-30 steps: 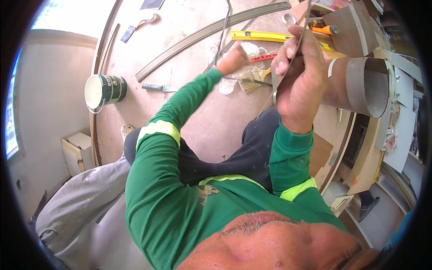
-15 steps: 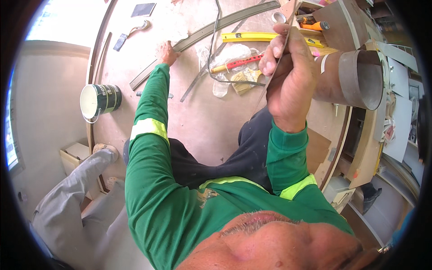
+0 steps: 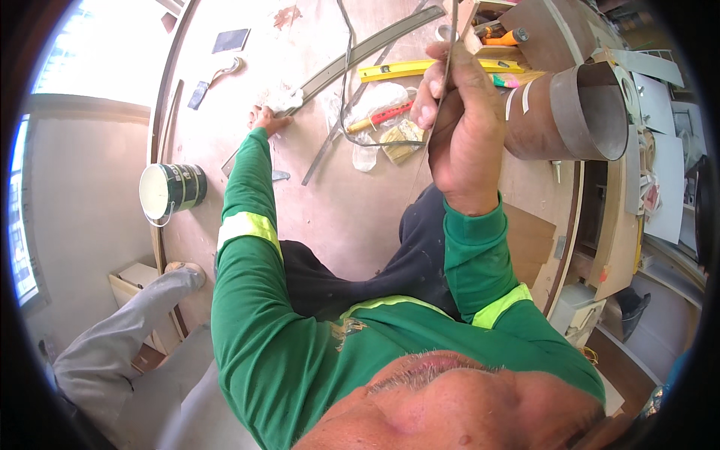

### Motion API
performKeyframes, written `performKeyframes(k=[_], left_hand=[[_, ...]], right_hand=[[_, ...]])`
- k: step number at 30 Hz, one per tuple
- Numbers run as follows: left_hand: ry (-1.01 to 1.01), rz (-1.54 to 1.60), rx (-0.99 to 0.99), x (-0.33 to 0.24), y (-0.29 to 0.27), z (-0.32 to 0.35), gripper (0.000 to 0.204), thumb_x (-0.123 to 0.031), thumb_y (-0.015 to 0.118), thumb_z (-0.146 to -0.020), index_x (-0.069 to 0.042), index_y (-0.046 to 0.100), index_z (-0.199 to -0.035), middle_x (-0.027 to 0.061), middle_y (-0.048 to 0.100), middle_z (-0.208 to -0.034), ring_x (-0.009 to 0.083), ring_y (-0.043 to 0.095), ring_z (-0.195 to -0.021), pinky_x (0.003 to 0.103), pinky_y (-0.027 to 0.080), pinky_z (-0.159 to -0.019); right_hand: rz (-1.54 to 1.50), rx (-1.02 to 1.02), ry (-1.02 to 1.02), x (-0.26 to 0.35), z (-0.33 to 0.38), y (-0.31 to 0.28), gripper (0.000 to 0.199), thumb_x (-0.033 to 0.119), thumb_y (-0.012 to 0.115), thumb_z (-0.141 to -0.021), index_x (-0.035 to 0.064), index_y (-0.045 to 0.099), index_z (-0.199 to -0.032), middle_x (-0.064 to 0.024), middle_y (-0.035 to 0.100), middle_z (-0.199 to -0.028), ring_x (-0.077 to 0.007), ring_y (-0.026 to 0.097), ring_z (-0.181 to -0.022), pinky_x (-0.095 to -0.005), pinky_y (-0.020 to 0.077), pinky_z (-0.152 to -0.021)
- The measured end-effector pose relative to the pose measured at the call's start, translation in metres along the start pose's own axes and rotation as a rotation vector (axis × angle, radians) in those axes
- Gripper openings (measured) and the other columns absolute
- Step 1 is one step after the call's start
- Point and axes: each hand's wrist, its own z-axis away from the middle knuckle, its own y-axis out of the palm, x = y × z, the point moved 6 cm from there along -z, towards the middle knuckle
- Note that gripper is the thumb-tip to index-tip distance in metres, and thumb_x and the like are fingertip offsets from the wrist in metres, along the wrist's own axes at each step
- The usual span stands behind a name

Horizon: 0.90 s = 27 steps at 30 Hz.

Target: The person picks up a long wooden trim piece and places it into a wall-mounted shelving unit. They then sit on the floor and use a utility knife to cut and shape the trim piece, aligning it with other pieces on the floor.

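Note:
A long grey-green metal bar [image 3: 367, 51] lies slantwise on the brownish board. My left hand [image 3: 270, 121] is over its lower left part, fingers bent round the bar's edges. White crumpled plastic [image 3: 285, 99] sits against those fingers. Raised above the board, my right hand [image 3: 469, 127] pinches a thin dark strip [image 3: 451, 45] between thumb and fingers. Its upper end passes out of the picture, and the lower end thins out below the hand. A black cord [image 3: 347, 71] runs across the bar, beside a flat grey strip [image 3: 322, 154] lying on the board.
A yellow spirit level [image 3: 401, 69], red-and-yellow tool [image 3: 382, 116] and paintbrush [image 3: 401, 146] lie mid-board. A brown cylinder [image 3: 536, 120] stands right; a paint bucket [image 3: 174, 191] left. Another brush [image 3: 214, 81] and a dark flat pad [image 3: 231, 40] lie far left. Someone's grey-trousered leg [image 3: 112, 337] is lower left.
The whole view has shifted slightly. My left hand stays at the bar, its fingers now more bent round it. My right hand keeps the thin strip raised.

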Motion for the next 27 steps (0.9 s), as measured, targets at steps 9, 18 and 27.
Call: performKeyframes(k=[9,18,27], left_hand=[[0.438,-0.059,-0.112,-0.008,0.013,-0.018,0.057,-0.038,0.064,-0.091,0.004,0.052,-0.127,0.0286,0.058,-0.126,0.0465,0.056,-0.119,0.056,0.044,-0.104],[0.387,-0.136,-0.061,0.056,-0.010,-0.023,0.044,-0.013,0.069,-0.089,-0.003,0.048,-0.126,0.0263,0.066,-0.114,0.0502,0.064,-0.105,0.057,0.051,-0.092],[0.483,-0.160,-0.192,0.055,-0.136,0.061,0.027,-0.008,0.059,-0.089,-0.003,0.047,-0.112,0.0282,0.062,-0.097,0.0497,0.062,-0.092,0.058,0.048,-0.082]], right_hand=[[0.014,-0.033,-0.052,0.012,0.007,-0.002,0.027,0.030,0.061,-0.105,0.0039,0.066,-0.110,-0.0001,0.057,-0.069,-0.0070,0.051,-0.056,-0.0229,0.0404,-0.050],[-0.014,-0.034,-0.038,0.020,0.009,0.002,0.027,0.032,0.063,-0.104,0.0055,0.066,-0.109,0.0025,0.056,-0.070,-0.0045,0.049,-0.055,-0.0211,0.0376,-0.047],[0.446,-0.093,-0.168,0.044,-0.017,-0.027,0.026,0.026,0.062,-0.103,0.0026,0.068,-0.111,-0.0007,0.063,-0.085,-0.0105,0.056,-0.074,-0.0257,0.0464,-0.070]])
